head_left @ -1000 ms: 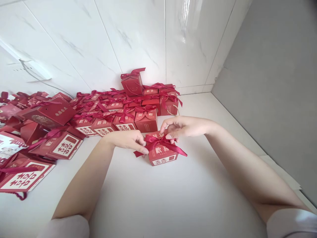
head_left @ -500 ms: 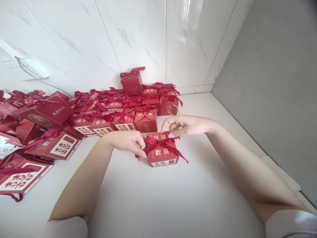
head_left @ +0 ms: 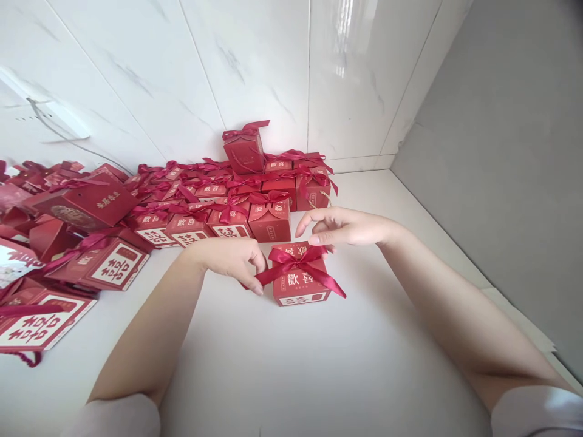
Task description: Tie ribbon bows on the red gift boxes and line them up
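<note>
A small red gift box [head_left: 300, 285] with gold characters stands on the white floor [head_left: 282, 364] in front of me. A dark red satin ribbon [head_left: 296, 267] is tied in a bow on its top. My left hand [head_left: 237, 258] is closed, pinching the bow's left tail beside the box. My right hand [head_left: 339, 227] hovers at the box's far top edge, thumb and forefinger pinched on the bow's right loop, the other fingers spread.
Several finished red boxes with bows [head_left: 268, 212] are lined up against the white tiled wall [head_left: 255, 73], one stacked on top [head_left: 243, 149]. Larger red boxes [head_left: 104, 267] lie heaped at the left. A grey wall [head_left: 501, 152] rises on the right.
Both hands have pulled slightly outward on the ribbon. The bow on the box now looks fuller and tighter. The box has barely shifted.
</note>
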